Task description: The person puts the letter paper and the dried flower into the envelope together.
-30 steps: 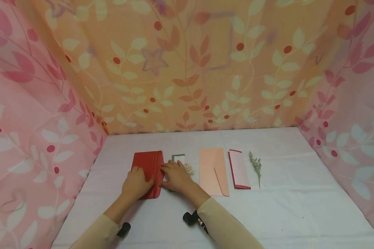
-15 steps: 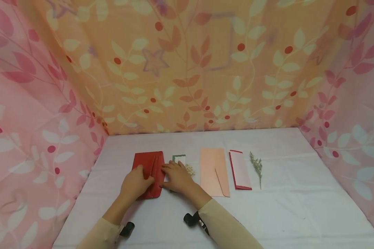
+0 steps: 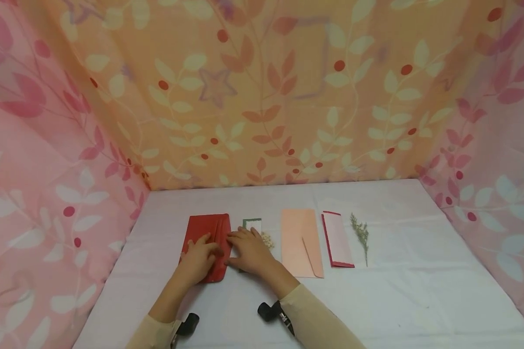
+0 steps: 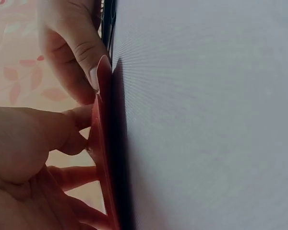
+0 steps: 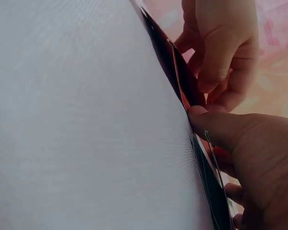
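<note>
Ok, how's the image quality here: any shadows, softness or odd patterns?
Head: fairly even light, fine detail soft on the plant sprig; left wrist: dim, a dark shadow along the red envelope, fine streaks on the white cloth; right wrist: also dim, with similar streaks.

The red envelope shows almost edge-on over the pale tabletop, a dark shadow running beside it. The left hand has its fingers spread, tips against the envelope's upper face. At the envelope's farther end is the right hand, thumb touching its upturned edge. Beyond that end shows a slim dark item; behind the envelope, leaf-patterned cloth.
</note>
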Demonstrator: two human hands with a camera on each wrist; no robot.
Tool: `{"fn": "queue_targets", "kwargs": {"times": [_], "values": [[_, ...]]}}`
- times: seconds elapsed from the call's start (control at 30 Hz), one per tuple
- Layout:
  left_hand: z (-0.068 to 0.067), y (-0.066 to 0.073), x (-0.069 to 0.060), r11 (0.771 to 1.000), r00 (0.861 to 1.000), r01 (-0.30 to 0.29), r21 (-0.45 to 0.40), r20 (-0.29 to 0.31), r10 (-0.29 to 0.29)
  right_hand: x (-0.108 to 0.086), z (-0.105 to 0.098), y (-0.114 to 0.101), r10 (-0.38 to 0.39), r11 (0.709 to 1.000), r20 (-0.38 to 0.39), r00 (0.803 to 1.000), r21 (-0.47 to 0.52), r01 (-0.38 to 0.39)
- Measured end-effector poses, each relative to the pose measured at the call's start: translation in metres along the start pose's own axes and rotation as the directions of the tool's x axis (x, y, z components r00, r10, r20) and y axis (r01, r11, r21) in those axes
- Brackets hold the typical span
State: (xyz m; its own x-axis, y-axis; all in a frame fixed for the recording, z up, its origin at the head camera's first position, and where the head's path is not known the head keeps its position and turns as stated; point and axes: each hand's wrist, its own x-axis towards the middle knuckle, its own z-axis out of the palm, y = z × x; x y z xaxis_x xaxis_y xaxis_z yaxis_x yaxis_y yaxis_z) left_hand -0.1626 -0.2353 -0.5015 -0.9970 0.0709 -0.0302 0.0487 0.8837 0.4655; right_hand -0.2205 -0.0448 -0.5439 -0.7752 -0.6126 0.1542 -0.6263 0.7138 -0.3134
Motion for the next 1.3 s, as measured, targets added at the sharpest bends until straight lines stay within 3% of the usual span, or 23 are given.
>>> {"fn": "queue_targets", "kwargs": {"times": [0.2, 0.3, 0.37, 0.5, 0.63, 0.77, 0.87, 1.0, 1.1, 1.3], "values": [[0.001, 0.000, -0.001, 1.000, 0.999, -0.007, 0.001, 0.032, 0.007, -0.002, -0.013, 0.000, -0.029, 1.000, -0.017, 0.999, 0.005, 0.029], [0.002, -0.001, -0.003, 1.000, 1.000, -0.017, -0.011, 0.014, 0.018, -0.003, -0.025, 0.001, -0.021, 0.998, -0.091, 0.996, 0.053, 0.026], [0.003, -0.001, -0.004, 1.000, 0.999, -0.031, -0.004, -0.009, 0.031, -0.004, -0.035, 0.002, 0.042, 0.996, -0.151, 0.988, 0.083, -0.029], [0.010, -0.003, -0.007, 0.999, 0.996, -0.019, 0.038, -0.089, 0.022, -0.009, -0.053, 0.003, 0.261, 0.964, -0.209, 0.942, 0.105, -0.244], [0.013, -0.005, -0.008, 0.999, 0.989, 0.004, 0.048, -0.148, 0.003, -0.012, -0.059, 0.003, 0.446, 0.895, -0.131, 0.885, 0.050, -0.443], [0.012, -0.004, -0.008, 0.999, 0.990, -0.003, 0.051, -0.142, 0.011, -0.013, -0.056, 0.004, 0.534, 0.844, -0.043, 0.844, -0.022, -0.536], [0.010, -0.001, -0.008, 0.999, 0.989, 0.013, 0.035, -0.147, -0.008, -0.012, -0.052, 0.004, 0.561, 0.825, -0.036, 0.827, -0.058, -0.562], [0.008, 0.001, -0.010, 0.999, 0.983, 0.030, 0.013, -0.184, -0.027, -0.012, -0.051, 0.004, 0.568, 0.821, -0.057, 0.821, -0.040, -0.570], [0.008, -0.001, -0.011, 0.998, 0.980, 0.056, 0.025, -0.194, -0.050, -0.013, -0.052, 0.006, 0.564, 0.826, -0.057, 0.824, 0.033, -0.563], [0.006, -0.009, -0.010, 0.993, 0.987, 0.069, 0.096, -0.149, -0.054, -0.013, -0.053, 0.020, 0.536, 0.837, -0.057, 0.842, 0.168, -0.521]]}}
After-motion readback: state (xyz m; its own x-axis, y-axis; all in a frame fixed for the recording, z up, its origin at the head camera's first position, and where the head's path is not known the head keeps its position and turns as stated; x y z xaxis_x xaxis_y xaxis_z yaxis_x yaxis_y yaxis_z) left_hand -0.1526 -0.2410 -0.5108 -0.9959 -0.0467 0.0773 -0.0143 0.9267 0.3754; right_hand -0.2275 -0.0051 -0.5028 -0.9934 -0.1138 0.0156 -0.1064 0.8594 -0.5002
